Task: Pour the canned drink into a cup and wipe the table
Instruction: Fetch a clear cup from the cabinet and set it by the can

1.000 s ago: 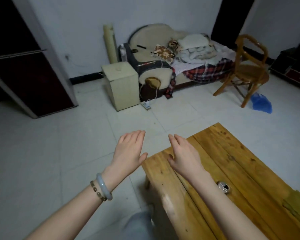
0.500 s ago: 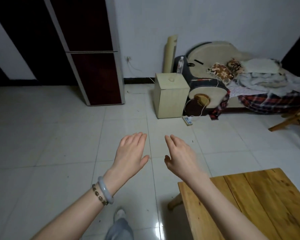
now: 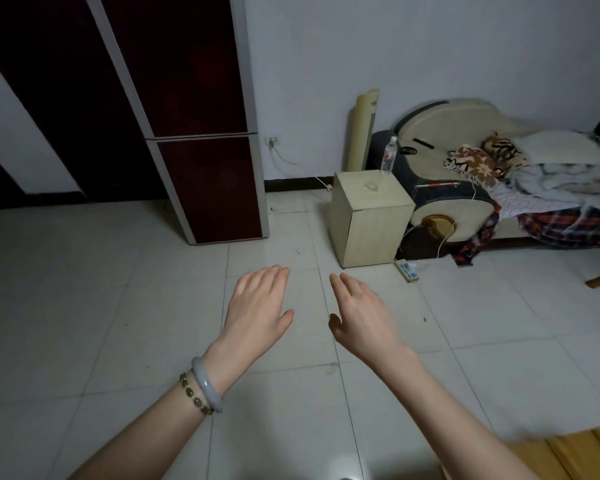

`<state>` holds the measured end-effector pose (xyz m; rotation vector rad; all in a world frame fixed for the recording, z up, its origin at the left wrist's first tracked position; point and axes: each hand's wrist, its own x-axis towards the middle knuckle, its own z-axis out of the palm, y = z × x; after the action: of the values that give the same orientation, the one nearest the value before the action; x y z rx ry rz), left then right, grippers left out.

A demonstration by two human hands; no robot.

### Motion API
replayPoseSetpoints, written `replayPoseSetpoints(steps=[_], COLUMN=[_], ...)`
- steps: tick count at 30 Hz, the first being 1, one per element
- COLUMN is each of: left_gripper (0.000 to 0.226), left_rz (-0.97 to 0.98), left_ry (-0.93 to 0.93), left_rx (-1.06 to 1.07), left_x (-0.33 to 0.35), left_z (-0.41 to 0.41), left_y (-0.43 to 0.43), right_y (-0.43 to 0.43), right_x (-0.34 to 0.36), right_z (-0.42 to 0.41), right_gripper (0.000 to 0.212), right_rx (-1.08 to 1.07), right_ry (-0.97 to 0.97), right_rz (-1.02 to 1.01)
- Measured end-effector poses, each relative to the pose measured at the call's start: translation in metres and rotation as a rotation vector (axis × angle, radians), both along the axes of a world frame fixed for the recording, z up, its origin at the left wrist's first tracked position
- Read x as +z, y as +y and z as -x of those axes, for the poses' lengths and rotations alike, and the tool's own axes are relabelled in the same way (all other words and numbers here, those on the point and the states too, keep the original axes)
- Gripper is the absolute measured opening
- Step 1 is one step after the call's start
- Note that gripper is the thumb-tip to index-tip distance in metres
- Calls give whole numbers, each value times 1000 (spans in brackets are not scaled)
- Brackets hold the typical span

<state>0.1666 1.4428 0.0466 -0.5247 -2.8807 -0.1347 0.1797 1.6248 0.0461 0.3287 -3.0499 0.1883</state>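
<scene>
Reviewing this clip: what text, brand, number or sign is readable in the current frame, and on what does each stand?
Nothing in this frame can be read.
water bottle at the back corner of the pale cabinet: label too small and blurred to read.
power strip on the floor: bluish marking, too blurred to read.
round emblem on the sofa arm: too small and blurred to tell whether it carries any text.

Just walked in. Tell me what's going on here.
A person holds both hands out in front, over the tiled floor: the left hand and the right hand are open and hold nothing. Only a corner of the wooden table shows at the lower right. No can or cup is in view, so the pouring seems not yet begun.
</scene>
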Motion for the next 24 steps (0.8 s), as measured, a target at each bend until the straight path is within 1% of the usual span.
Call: replayPoseSetpoints(steps=[10,15,24], left_gripper=[65,66,66], left_rz=[-47,-50,-69], left_ry=[-14,-10,-50], left_rx=[-43,-57,-69], left_x=[-12,-23,-19], left_z=[151,255,438], left_y=[-20,-19,1], right_y=[-25,-23,-8], right_x=[-7,-12,1], right_z=[149,256,434], right_gripper=[64,64,65], right_rx=[-32,-23,-33], right_ry=[-15,-11,-24], right_rz=[-18,2,-2])
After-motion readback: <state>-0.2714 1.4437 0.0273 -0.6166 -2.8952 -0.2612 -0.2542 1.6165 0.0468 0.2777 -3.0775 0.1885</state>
